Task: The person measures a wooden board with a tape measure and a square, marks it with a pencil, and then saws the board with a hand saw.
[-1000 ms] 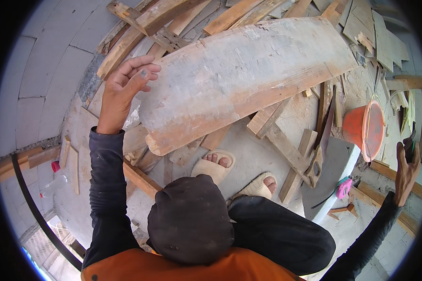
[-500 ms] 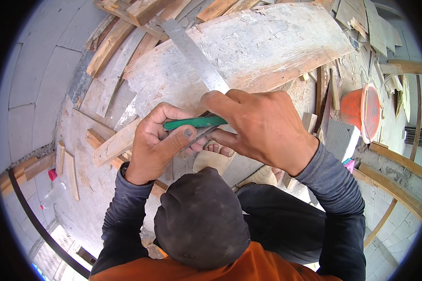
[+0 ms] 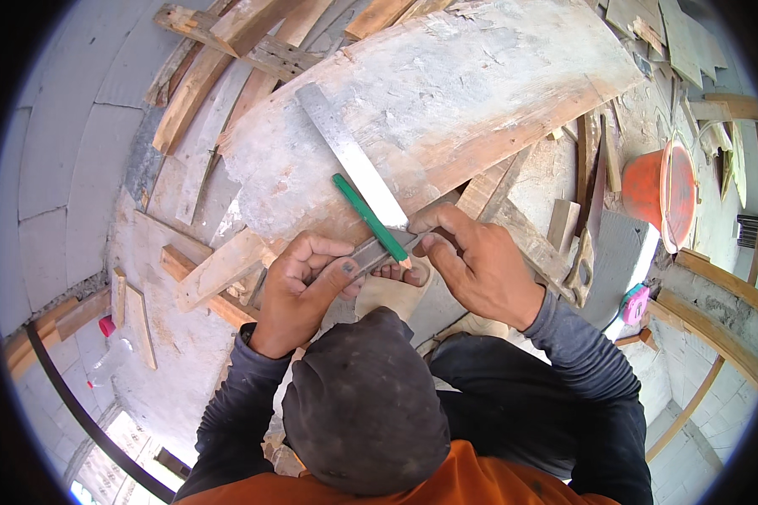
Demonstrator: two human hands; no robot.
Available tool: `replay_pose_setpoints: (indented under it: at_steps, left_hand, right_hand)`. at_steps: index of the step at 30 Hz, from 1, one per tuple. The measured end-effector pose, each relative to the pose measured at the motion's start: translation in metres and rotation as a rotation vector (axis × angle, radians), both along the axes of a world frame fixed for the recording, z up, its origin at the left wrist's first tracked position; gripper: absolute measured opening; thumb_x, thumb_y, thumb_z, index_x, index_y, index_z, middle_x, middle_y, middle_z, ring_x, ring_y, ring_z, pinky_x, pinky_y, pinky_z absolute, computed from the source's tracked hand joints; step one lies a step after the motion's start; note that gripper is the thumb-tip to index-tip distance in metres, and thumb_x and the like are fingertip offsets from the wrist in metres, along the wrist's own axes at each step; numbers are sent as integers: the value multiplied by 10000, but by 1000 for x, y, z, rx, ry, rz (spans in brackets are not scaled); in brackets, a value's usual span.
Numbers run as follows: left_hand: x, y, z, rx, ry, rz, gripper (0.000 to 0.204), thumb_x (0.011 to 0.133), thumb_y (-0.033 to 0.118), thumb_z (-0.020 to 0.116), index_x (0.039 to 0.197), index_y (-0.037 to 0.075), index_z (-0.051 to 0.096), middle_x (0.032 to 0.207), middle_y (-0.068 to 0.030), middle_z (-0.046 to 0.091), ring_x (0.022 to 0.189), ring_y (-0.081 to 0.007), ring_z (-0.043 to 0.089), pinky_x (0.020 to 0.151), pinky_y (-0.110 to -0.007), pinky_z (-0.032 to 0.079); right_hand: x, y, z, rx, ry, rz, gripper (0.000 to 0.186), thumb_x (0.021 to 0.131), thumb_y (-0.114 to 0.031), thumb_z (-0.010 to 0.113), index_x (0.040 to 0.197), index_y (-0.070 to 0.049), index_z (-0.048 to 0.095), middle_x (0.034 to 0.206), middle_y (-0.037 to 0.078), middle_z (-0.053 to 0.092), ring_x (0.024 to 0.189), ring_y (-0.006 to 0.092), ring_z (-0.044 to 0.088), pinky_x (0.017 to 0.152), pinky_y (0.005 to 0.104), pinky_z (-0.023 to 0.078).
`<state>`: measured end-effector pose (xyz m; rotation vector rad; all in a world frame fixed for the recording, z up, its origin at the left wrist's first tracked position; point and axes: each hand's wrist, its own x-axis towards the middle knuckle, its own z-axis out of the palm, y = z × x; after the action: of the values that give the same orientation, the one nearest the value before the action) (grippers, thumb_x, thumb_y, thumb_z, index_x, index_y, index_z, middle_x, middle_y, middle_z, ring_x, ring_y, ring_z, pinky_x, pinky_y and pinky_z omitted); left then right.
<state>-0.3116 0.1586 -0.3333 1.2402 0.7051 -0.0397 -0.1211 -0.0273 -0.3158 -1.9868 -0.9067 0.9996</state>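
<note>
I hold a metal try square (image 3: pixel 352 156) in both hands, its steel blade pointing up-left over a large weathered board (image 3: pixel 455 93). My left hand (image 3: pixel 299 295) grips the end of the dark handle. My right hand (image 3: pixel 480 265) has its fingers closed on the handle's other end, by the blade's base. A green pencil (image 3: pixel 365 210) lies slanted across the handle alongside the blade, its sharpened tip pointing toward me. Below are my sandalled foot (image 3: pixel 396 295) and dark trousers (image 3: pixel 514 387).
Scrap timber (image 3: pixel 195 97) lies heaped around the board. To the right are an orange bucket (image 3: pixel 648 189), a handsaw (image 3: pixel 579 282), a grey block (image 3: pixel 616 257) and a pink tape measure (image 3: pixel 634 305). At left, a plastic bottle (image 3: pixel 109 362) lies near the block wall (image 3: pixel 63 194).
The square appears in both hands, which have come together from either side. Since half a second ago the pencil has turned steeper along the blade, and my right hand has shifted down off it.
</note>
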Motion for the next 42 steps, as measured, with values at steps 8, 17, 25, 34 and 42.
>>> replay_pose_setpoints:
  at_steps: [8, 17, 25, 34, 42]
  left_hand:
    - [-1, 9, 3, -49, 70, -48, 204, 1086, 83, 642, 1249, -14, 567, 985, -100, 756, 819, -121, 688, 736, -286, 553]
    - [17, 15, 32, 801, 355, -670, 511, 878, 297, 861, 1233, 49, 589, 944, -191, 757, 819, -318, 765, 728, -399, 595]
    - [25, 15, 31, 1284, 53, -623, 348, 750, 235, 896, 1011, 87, 721, 912, -91, 651, 827, -327, 703, 695, -440, 570]
    - [11, 19, 15, 1260, -132, -675, 292, 841, 267, 853, 982, 79, 679, 927, -89, 601, 861, -290, 680, 688, -421, 568]
    - [10, 24, 5, 1306, -241, -667, 456, 734, 202, 925, 1110, 61, 708, 1007, -107, 657, 887, -311, 679, 731, -412, 572]
  right_hand:
    - [-20, 1, -32, -5, 956, -539, 521, 1007, -467, 769, 1202, -8, 617, 938, 138, 769, 675, 146, 715, 553, 250, 537]
    - [-22, 9, -36, 2, 1020, -389, 545, 1033, -292, 755, 1418, 30, 544, 984, 131, 774, 779, 138, 729, 583, 241, 541]
    - [-20, -2, -43, -8, 932, -268, 441, 1060, -286, 716, 1378, 11, 645, 1012, 91, 782, 848, 108, 715, 628, 244, 540]
    - [-27, 0, -40, -9, 1075, -397, 308, 1047, -276, 726, 1213, -17, 708, 991, 97, 785, 853, 134, 741, 630, 254, 554]
    - [-31, 6, -44, 28, 1149, -512, 289, 1053, -301, 709, 1147, -27, 709, 1002, 112, 794, 874, 149, 751, 666, 248, 560]
